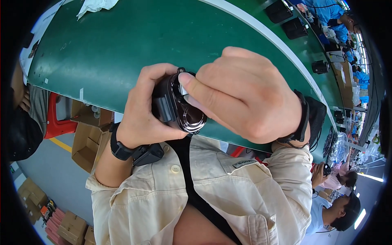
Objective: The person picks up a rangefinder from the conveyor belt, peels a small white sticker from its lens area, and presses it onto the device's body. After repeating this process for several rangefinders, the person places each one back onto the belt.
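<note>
Closest to the camera is the right hand [249,94], knuckles up, thumb and a fingertip pinching what looks like a small pale piece [183,90] on the upper part of a glossy dark device [176,114]. Too covered to tell what that piece is; the other fingers look curled in.

The device itself is up in the air over the near edge of the counter [102,53]. The left hand [141,108] has it cupped from the left side, index finger around the top end, thumb along the bottom, so it sits snug in between them.

Handling-wise, my guess: hard, stiff shell, light enough for one hand, kinda slippery being that shiny. I'd grab the sides like this and keep off the chrome-ringed round face [194,119], which probably scratches easily. The little loop [181,70] on top seems too small for a main grip.

Further out: more black devices [295,27] over at the upper right, an open cardboard box [87,149] and a red stool [57,122] off to the left.
</note>
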Action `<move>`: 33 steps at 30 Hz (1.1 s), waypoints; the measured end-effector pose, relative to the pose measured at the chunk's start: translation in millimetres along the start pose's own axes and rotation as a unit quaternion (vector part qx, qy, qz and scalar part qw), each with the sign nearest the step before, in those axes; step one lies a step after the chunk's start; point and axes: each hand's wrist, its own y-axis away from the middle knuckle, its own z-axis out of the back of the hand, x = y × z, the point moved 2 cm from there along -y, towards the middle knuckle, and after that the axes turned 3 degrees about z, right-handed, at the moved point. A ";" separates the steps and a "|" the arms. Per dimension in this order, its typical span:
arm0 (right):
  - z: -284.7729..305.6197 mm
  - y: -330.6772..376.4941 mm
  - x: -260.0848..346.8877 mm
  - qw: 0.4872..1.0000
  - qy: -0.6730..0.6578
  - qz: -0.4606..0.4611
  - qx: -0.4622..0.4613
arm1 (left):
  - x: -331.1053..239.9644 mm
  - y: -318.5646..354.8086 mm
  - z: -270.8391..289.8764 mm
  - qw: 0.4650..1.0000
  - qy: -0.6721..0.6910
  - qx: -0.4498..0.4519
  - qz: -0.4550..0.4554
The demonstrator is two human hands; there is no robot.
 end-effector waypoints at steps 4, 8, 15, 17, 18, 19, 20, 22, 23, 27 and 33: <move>-3.6 -3.7 12.8 0.999 0.026 -0.026 0.032 | -0.8 1.1 -0.7 1.000 -0.001 -0.011 0.012; -7.3 -5.0 6.8 0.989 -0.061 -0.121 -0.053 | -1.7 -1.5 2.2 0.999 -0.019 -0.019 -0.018; -39.5 -4.9 -6.3 0.889 -0.350 -0.228 -0.189 | 3.6 6.6 -1.8 0.999 0.004 -0.027 -0.035; -47.6 -9.6 -1.4 0.874 -0.379 -0.232 -0.197 | 6.2 7.0 -4.6 0.998 0.027 -0.041 -0.044; -51.7 -11.5 2.2 0.835 -0.444 -0.264 -0.190 | 5.4 7.0 -4.6 0.998 0.027 -0.039 -0.044; -55.3 -12.6 5.8 0.790 -0.507 -0.294 -0.181 | 4.2 7.2 -4.2 0.998 0.035 -0.038 -0.038; -57.9 -12.3 7.6 0.739 -0.566 -0.322 -0.171 | 3.0 7.4 -3.7 0.998 0.043 -0.036 -0.032; -55.7 -9.5 3.0 0.720 -0.596 -0.320 -0.154 | 2.8 7.9 -1.2 0.998 0.049 -0.035 -0.024; -53.7 -7.4 -0.3 0.700 -0.625 -0.318 -0.136 | 3.2 7.6 0.0 0.998 0.052 -0.017 -0.022; -49.2 -2.0 -3.1 0.698 -0.643 -0.298 -0.102 | 4.1 6.1 1.2 0.998 0.049 0.021 -0.023; -49.9 -6.6 1.4 0.648 -0.676 -0.339 -0.088 | -1.6 4.1 3.3 1.000 -0.013 0.015 -0.019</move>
